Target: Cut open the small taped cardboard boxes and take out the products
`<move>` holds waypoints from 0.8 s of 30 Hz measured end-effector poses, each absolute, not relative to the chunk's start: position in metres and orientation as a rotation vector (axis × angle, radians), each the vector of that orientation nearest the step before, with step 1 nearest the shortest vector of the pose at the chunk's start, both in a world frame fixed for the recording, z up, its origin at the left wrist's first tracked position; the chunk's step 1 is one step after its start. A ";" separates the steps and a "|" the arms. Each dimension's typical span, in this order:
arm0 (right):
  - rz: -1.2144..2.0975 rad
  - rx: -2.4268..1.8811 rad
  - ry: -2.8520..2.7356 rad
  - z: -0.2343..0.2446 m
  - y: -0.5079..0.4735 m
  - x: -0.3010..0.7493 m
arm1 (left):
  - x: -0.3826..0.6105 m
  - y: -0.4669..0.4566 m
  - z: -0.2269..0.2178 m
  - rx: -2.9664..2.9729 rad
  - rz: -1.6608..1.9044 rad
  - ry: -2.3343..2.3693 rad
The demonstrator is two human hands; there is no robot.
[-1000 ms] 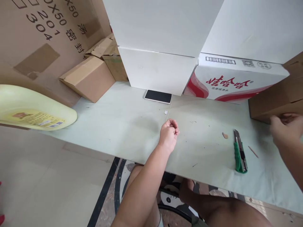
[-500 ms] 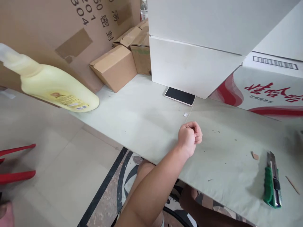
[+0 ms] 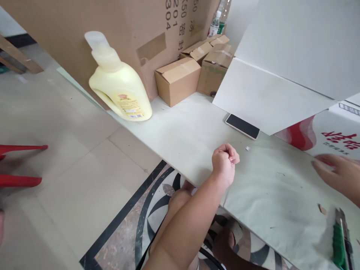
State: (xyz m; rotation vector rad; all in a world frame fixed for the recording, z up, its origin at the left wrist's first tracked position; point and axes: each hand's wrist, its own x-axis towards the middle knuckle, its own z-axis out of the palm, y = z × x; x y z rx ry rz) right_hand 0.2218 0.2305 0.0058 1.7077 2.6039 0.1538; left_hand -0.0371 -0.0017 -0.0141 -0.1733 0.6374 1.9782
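Note:
My left hand (image 3: 225,162) rests on the pale table (image 3: 180,131) as a loose fist, with nothing visible in it. A tiny white scrap (image 3: 248,149) lies just beyond its knuckles. My right hand (image 3: 339,175) hovers over the table at the right edge of view, fingers stretched flat and pointing left, holding nothing. A green utility knife (image 3: 341,245) lies near the front edge, below the right hand. A black phone (image 3: 242,126) lies flat against the white box (image 3: 267,99).
A pale yellow pump bottle (image 3: 119,86) stands at the table's left end. Small cardboard boxes (image 3: 177,78) and a large brown carton (image 3: 118,26) line the back. A red-and-white printed box (image 3: 332,137) sits at right. Red chair parts (image 3: 19,165) stand on the tiled floor.
The view has swung left, bringing the bottle and floor into frame. My left fist has stayed in place. My right hand has come back into view, flat over the table.

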 end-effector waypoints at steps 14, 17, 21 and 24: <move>-0.038 0.653 3.222 0.029 0.073 -0.250 | -0.121 -0.049 -0.016 -0.425 2.167 0.494; 0.040 0.688 3.200 0.029 0.062 -0.293 | -0.129 -0.054 -0.016 -0.412 2.176 0.474; 0.194 0.693 3.126 0.025 0.061 -0.306 | -0.136 -0.058 -0.017 -0.435 2.179 0.455; 0.307 0.640 3.116 0.023 0.057 -0.298 | -0.138 -0.060 -0.017 -0.450 2.170 0.460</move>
